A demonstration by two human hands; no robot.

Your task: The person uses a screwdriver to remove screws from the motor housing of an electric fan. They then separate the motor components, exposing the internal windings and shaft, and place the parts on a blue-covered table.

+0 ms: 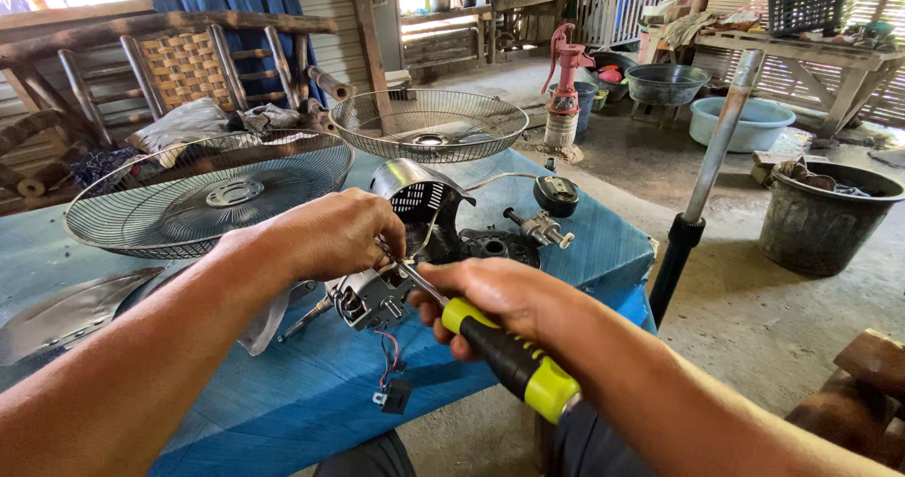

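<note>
Open-sided and cluttered, the workshop is floored in bare concrete, with a red hand pump (567, 67) and plastic basins (741, 123) at the back; work is done on a table covered in blue cloth (283, 392). Near the table's front edge a small fan motor assembly (370, 298) is gripped from above by the left hand (330, 235), fingers curled over its top. The right hand (490, 298) is clenched around the yellow-and-black handle of a screwdriver (509, 359), whose shaft is pointed into the motor just beneath the left fingers (the tip itself is hidden).

The motor is judged to be dense and rigid for its size, metal-cased and unlikely to flex, though probably greasy and liable to twist under the driver's torque; it is best held by its solid body rather than by the thin shaft (306, 319) projecting at its lower left. The red and blue wires (388, 359) dangling to a small black connector (395, 398) look fragile and are better left unpulled.

Two wire fan guards (212, 194) (429, 123) are set behind, light and springy. A silver rear housing (419, 194), a black knob-like part (556, 194) and a grey fan blade (66, 312) are laid nearby. A metal stand pole (712, 152) is propped at the table's right.
</note>
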